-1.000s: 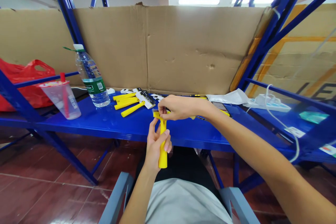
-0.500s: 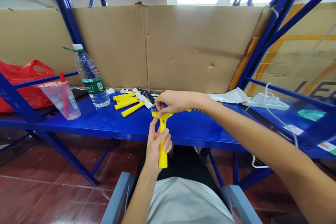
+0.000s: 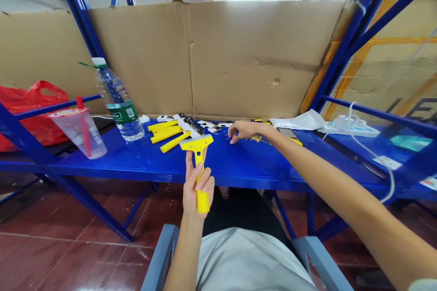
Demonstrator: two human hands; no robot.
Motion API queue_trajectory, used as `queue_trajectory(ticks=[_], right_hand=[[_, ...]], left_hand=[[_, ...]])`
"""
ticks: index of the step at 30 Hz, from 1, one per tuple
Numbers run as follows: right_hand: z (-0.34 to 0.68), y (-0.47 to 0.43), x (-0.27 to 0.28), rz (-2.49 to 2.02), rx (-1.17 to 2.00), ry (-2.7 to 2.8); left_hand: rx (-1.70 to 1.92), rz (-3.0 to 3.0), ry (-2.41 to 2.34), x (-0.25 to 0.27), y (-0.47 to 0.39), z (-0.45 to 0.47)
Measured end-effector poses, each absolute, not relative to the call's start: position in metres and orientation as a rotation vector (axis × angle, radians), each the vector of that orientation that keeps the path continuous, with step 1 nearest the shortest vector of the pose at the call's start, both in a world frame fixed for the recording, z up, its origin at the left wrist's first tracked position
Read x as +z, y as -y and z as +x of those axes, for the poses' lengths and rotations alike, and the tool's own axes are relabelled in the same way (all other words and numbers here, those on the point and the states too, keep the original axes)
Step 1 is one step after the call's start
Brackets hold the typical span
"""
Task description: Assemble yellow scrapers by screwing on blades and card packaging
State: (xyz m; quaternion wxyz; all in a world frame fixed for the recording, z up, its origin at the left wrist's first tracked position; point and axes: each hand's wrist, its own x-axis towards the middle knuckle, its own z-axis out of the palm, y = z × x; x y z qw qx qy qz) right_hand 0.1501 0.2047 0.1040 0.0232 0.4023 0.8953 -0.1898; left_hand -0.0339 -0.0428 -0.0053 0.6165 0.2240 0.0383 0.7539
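My left hand (image 3: 198, 186) is wrapped round the handle of a yellow scraper (image 3: 202, 198), holding it upright over the table's front edge. The scraper's wide head is at the top, with a thin blade edge along its far side. Low over the blue tabletop, to the right of the scraper, is my right hand (image 3: 244, 131), fingers curled downward and drawn together. Whatever its fingertips may hold is too small to make out. Tiny light pieces (image 3: 216, 133) lie just left of it. Several more yellow scrapers (image 3: 165, 134) rest in a pile at the left, their black-and-white heads overlapping.
A water bottle (image 3: 123, 113) and a plastic cup (image 3: 83, 134) with a red straw stand at the left, near a red bag (image 3: 37, 113). Cardboard (image 3: 252, 63) walls off the back. A white packet (image 3: 300, 120), a phone (image 3: 289, 134) and a power strip (image 3: 358, 129) lie right.
My right hand has left the scraper's head and moved right, down to the tabletop. My left hand has shifted slightly left and up with the scraper, whose head is now uncovered.
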Motion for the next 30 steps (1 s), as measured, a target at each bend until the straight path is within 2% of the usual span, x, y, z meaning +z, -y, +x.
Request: queue_trajectory(ticks=[6, 17, 20, 24, 30], right_hand=[[0.162, -0.217, 0.075, 1.288, -0.684, -2.772], [0.157, -0.192, 0.078, 1.486, -0.664, -2.868], [0.156, -0.179, 0.087, 1.353, -0.697, -3.237], [0.162, -0.152, 0.101, 0.944, -0.659, -3.776], [0.175, -0.098, 0.124, 0.517, -0.633, -4.047]], left_hand=[[1.726, 0.533, -0.135, -0.002, 0.043, -0.038], [1.768, 0.583, -0.225, 0.007, 0.04, -0.045], [1.761, 0.57, -0.229, 0.005, 0.038, -0.04], [1.761, 0.565, -0.233, -0.001, 0.039, -0.028], [1.706, 0.619, -0.257, -0.011, 0.044, -0.015]])
